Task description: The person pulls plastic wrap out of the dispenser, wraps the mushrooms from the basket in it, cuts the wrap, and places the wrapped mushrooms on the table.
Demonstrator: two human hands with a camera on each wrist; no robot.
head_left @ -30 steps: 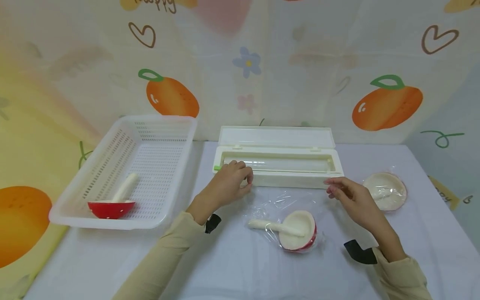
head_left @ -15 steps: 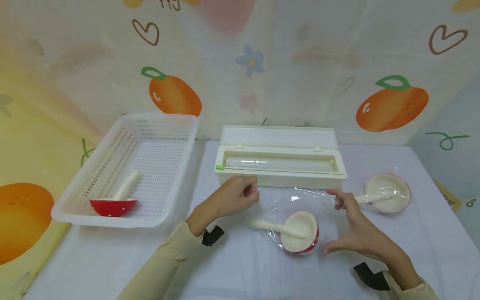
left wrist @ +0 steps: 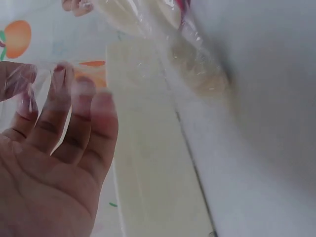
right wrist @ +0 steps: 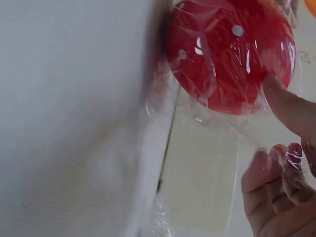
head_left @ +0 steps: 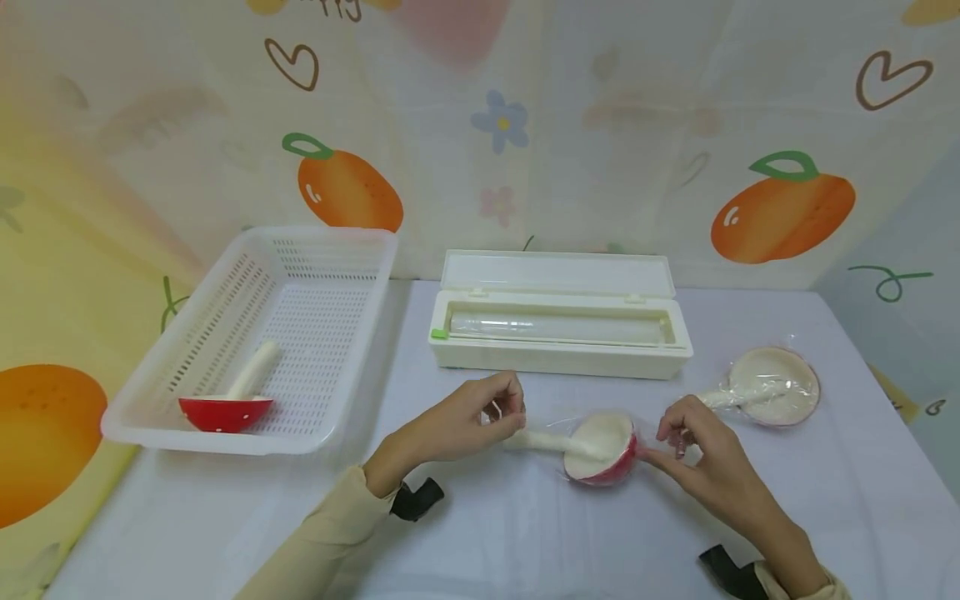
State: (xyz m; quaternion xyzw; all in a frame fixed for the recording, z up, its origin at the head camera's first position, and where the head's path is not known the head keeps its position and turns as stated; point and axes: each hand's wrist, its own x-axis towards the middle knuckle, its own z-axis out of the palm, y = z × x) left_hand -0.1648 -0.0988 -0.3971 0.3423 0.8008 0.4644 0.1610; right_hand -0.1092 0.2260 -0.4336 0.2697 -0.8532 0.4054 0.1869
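Note:
A ladle (head_left: 600, 446) with a cream inside and a red, white-dotted outside lies loosely wrapped in clear cling film, its handle pointing left. At the handle end, my left hand (head_left: 483, 417) pinches the film between thumb and index finger, as the left wrist view also shows. Across from it, my right hand (head_left: 712, 458) presses its thumb against the red bowl (right wrist: 229, 54). Film clings to its curled fingertips (right wrist: 279, 150), which grip the film edge. Behind them stands a white cling film dispenser (head_left: 562, 360), lid up, with the clear roll (head_left: 555, 325) inside.
A white perforated basket (head_left: 367, 367) stands at the left, holding another red-and-cream ladle (head_left: 225, 414). To the right lies a film-wrapped ladle (head_left: 776, 387), near my right hand. A printed cloth (head_left: 600, 183) hangs behind the white-covered table (head_left: 570, 550).
My left hand has drawn back from the dispenser to the ladle's handle. My right hand opened wide, then closed in beside the bowl, thumb against it. The ladle's bowl has shifted slightly back and tilted.

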